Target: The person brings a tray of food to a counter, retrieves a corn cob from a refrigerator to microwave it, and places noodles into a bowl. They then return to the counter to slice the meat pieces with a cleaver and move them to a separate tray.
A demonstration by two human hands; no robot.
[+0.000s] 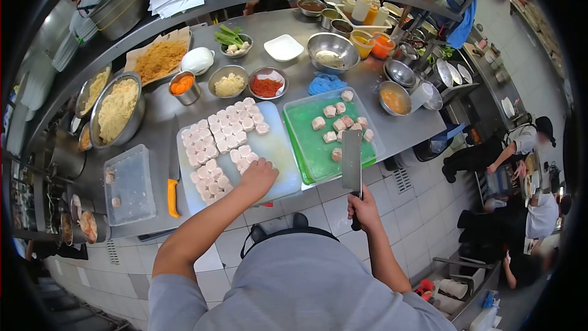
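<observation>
Rows of pale, cube-like pieces (228, 124) stand on a white cutting board (275, 141). My left hand (259, 176) rests at the near end of these rows, its fingers bent together against the pieces; whatever they pinch is hidden. In my right hand (365, 208) is the black handle of a cleaver (352, 162), its broad blade pointing away from me over the near right part of a clear tray (306, 119). Several separate pieces (339, 125) lie in that tray, which sits on a green board (298, 153).
An orange-handled knife (173, 196) lies left of the white board, beside another clear tray (131, 193). Bowls of crumbs (117, 110), chopped garlic (229, 84) and red powder (267, 87) stand behind. A blue cloth (326, 84) lies farther back. Co-workers (520, 141) are at the right.
</observation>
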